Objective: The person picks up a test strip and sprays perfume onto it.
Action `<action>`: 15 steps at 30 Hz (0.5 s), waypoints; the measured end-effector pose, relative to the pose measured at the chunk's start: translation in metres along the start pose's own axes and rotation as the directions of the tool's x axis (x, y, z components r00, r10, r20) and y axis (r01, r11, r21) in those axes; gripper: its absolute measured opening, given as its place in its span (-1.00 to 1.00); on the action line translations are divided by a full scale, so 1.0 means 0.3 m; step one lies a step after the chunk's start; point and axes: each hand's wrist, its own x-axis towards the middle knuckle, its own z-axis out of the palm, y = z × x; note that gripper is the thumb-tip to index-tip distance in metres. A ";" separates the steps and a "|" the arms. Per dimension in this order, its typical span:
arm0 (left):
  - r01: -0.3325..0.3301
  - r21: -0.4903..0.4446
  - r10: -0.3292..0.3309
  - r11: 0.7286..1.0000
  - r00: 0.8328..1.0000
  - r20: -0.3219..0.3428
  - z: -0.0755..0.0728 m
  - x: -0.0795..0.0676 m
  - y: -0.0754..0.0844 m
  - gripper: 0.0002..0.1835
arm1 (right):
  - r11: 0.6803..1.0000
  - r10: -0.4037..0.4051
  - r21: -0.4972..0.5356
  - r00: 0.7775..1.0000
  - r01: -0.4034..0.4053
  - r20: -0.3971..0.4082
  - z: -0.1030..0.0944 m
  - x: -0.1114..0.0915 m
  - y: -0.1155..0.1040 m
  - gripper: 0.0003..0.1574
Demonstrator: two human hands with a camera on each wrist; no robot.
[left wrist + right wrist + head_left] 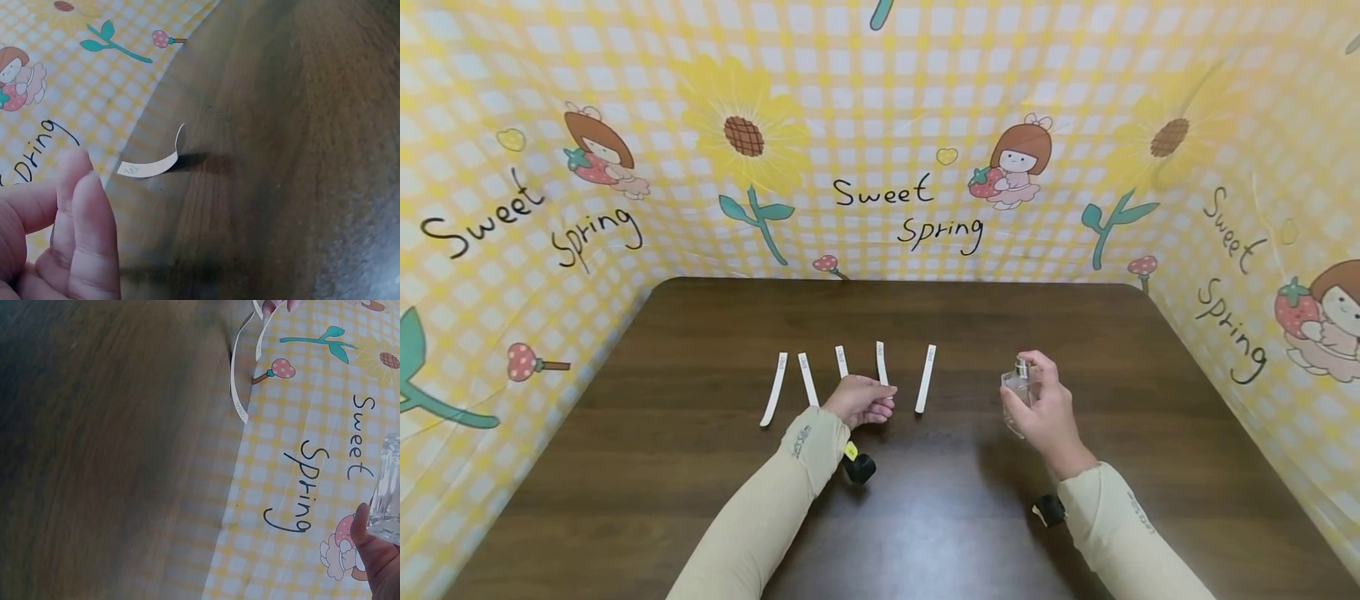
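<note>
My left hand [861,402] pinches the lower end of a white perfume test strip [882,360] between thumb and fingers. That strip also shows at the top of the right wrist view, by the left fingertips [292,305]. My right hand [1047,421] grips a clear glass perfume bottle [1019,385], index finger on top of its silver sprayer. In the right wrist view only part of the bottle [389,494] shows, at the right edge. Another strip [927,379] lies between the two hands, its near end curving up in the left wrist view.
Left of the pinched strip are more test strips: one at the far left [775,390], one beside it [807,379], and one [842,361] partly covered by my left hand. All are on the dark wooden table [700,500], with a yellow checked cloth [880,108] around it.
</note>
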 end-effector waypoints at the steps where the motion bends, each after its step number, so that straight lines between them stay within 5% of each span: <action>1: 0.003 -0.003 -0.003 1.000 1.000 -0.005 -0.001 0.002 -0.001 -0.85 | 1.000 0.001 0.000 1.000 -0.001 0.000 0.000 -0.001 0.001 -0.36; 15: 0.036 0.082 -0.033 0.996 0.999 -0.036 -0.006 0.014 0.016 -0.80 | 0.999 0.034 0.012 0.999 -0.034 0.015 0.003 -0.005 0.006 -0.34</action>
